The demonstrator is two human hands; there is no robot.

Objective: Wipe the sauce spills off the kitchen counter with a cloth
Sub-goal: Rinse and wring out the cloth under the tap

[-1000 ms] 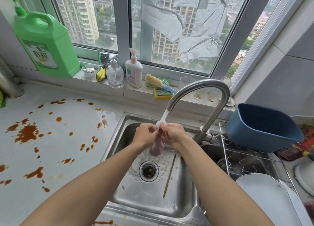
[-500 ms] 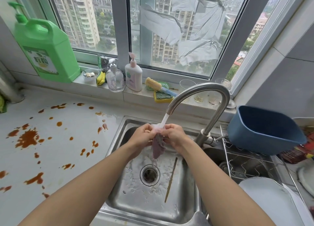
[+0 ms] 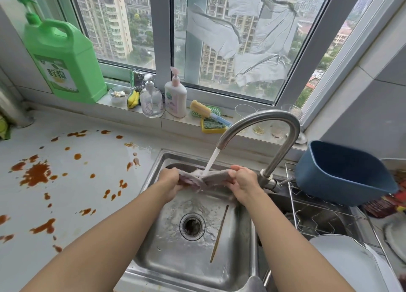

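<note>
A greyish-pink cloth (image 3: 211, 177) is stretched between both hands over the steel sink (image 3: 193, 258), under water running from the curved tap (image 3: 261, 120). My left hand (image 3: 170, 180) grips the cloth's left end. My right hand (image 3: 242, 180) grips its right end. Brown-orange sauce spills (image 3: 36, 174) are scattered over the white counter (image 3: 92, 195) left of the sink, with the largest blot at the far left.
A big green detergent jug (image 3: 63, 61), soap bottles (image 3: 175, 96) and sponges (image 3: 212, 124) stand on the window sill. A chopstick (image 3: 219, 232) lies in the sink. A blue basin (image 3: 342, 173) sits on a wire rack (image 3: 318, 214) at the right, with white plates (image 3: 351, 265) below.
The hands have moved apart, pulling the bunched cloth out flat under the running water. The view has shifted slightly downward.
</note>
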